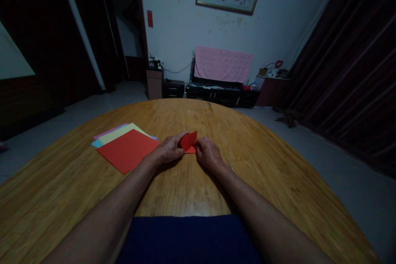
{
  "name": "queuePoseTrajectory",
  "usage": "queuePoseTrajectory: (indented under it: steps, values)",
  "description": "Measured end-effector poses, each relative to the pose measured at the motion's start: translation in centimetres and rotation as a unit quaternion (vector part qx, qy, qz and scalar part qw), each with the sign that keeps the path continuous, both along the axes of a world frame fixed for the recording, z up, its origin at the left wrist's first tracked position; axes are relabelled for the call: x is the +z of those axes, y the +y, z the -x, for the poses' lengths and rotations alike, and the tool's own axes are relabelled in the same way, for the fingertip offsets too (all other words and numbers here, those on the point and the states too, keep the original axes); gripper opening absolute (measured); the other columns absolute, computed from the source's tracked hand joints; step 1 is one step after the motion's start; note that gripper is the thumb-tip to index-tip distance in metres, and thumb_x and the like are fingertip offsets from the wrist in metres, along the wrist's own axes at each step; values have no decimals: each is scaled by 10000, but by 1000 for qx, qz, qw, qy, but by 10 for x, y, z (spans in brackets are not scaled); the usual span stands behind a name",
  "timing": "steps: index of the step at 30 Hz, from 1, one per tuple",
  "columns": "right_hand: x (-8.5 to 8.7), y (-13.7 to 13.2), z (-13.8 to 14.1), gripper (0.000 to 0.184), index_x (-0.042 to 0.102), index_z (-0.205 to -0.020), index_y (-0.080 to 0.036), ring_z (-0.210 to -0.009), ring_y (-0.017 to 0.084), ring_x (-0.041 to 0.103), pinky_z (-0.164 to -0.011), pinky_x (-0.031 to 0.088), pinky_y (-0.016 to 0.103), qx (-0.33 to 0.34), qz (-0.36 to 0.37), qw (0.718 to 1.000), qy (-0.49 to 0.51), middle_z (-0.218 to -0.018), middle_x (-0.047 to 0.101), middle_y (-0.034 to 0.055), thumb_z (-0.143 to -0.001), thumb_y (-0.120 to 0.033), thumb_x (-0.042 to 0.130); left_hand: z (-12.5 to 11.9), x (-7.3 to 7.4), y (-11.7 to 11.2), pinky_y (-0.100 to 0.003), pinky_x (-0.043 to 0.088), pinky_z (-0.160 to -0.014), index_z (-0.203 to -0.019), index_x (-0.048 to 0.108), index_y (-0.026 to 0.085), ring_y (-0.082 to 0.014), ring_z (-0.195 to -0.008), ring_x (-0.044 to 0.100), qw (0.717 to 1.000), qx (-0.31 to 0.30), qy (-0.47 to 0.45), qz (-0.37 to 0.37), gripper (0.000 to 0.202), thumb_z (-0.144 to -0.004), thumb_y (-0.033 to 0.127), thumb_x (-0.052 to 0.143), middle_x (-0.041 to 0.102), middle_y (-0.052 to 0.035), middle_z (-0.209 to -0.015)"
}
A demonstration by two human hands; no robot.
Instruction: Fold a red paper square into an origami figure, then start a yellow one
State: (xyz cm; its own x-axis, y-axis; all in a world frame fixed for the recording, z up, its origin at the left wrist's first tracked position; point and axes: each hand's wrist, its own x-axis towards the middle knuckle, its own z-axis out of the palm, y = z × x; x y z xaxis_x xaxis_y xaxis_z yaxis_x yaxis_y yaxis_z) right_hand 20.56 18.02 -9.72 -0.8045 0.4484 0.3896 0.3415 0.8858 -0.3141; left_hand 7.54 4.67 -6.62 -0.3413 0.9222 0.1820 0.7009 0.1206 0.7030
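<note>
A small folded piece of red paper [189, 142] is between my two hands, just over the middle of the wooden table. One flap of it stands up at a slant, while the lower layer lies flat near the tabletop. My left hand [170, 148] grips its left side, thumb in front and fingers behind. On the right edge, my right hand [208, 152] has its fingers curled and pinched on the paper. Both sets of fingertips partly cover it. To the left lies a fanned pile of paper sheets, a red sheet [128, 150] on top.
Beneath the red sheet, a yellow sheet [116, 133] and blue and pink ones stick out. The round wooden table [262, 181] has its curved far edge ahead. Beyond it stand a low black cabinet [213, 95] and a screen draped with a pink cloth [222, 64].
</note>
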Motion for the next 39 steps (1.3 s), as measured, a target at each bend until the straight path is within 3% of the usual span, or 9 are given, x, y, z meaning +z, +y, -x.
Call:
queuePoseTrajectory:
  steps: [11, 24, 28, 33, 39]
  values:
    - [-1, -1, 1, 195, 655, -974, -200, -843, 176, 571, -719, 393, 272, -9, 1, 1000, -3, -938, 634, 69, -912, -179, 471, -3, -1, 3, -270, 429, -643, -1441, 399, 192, -174, -735, 592, 998, 41, 36, 20, 788, -668, 213, 554, 686, -49, -925]
    - [-1, 0, 0, 184, 643, -972, -199, -843, 176, 565, -728, 393, 274, -9, -4, 1000, -4, -945, 629, 69, -900, -162, 478, -6, -4, 9, -308, 447, -700, -1469, 357, 156, -209, -754, 614, 994, 72, 72, 32, 808, -684, 221, 535, 703, -72, -874]
    - [0, -1, 0, 168, 634, -971, -195, -849, 178, 557, -726, 392, 276, -17, 2, 1000, -16, -948, 621, 71, -901, -175, 483, -8, -1, 8, -310, 457, -730, -1472, 351, 156, -220, -808, 625, 994, 68, 75, 42, 804, -691, 208, 533, 708, -88, -939]
    - [7, -6, -1, 161, 628, -966, -182, -915, 203, 531, -718, 386, 284, -26, -55, 998, -22, -991, 601, 95, -911, -199, 477, -12, 3, 10, -322, 467, -767, -1469, 352, 140, -239, -868, 634, 992, 85, 71, 57, 796, -697, 192, 537, 699, -122, -1025]
    - [18, -14, -2, 193, 660, -903, -205, -829, 207, 534, -688, 356, 309, -11, -108, 991, -75, -917, 630, 84, -922, -203, 468, -9, -2, 12, -345, 472, -786, -1472, 346, 134, -272, -914, 639, 991, 93, 81, 57, 799, -704, 209, 554, 695, -144, -1049]
